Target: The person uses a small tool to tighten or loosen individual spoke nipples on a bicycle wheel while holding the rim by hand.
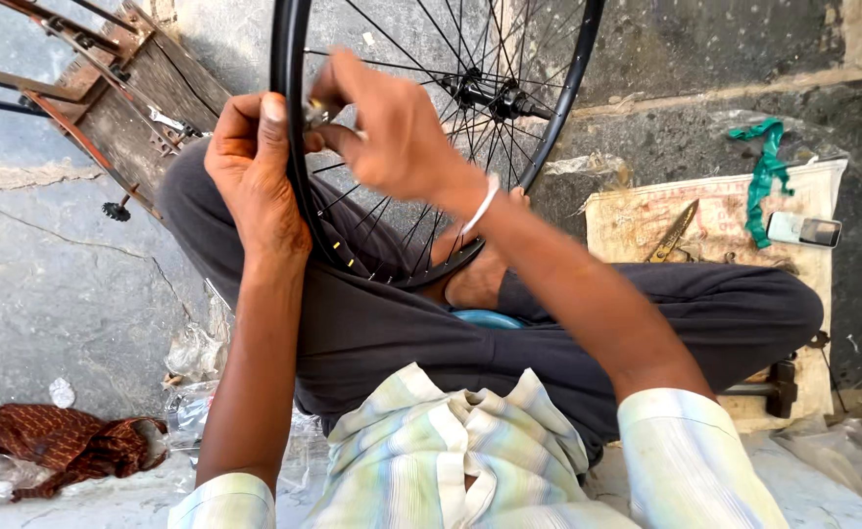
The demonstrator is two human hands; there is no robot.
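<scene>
While the black bicycle wheel (pixel 549 108) stands upright on the person's lap, the left hand (pixel 255 181) grips its rim from outside and the right hand (pixel 392 137) pinches a small metal part (pixel 313 113) against the rim's inner side

Left hand (pixel 255 176) fingers curled in a grip, right hand (pixel 392 137) fingers pinched

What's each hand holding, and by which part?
Left hand grips the bicycle wheel by its black rim. Right hand pinches a small metal part at the rim; unclear what.

small rectangular phone (pixel 804 230) | dark screen, pale casing | right, on sack
</scene>
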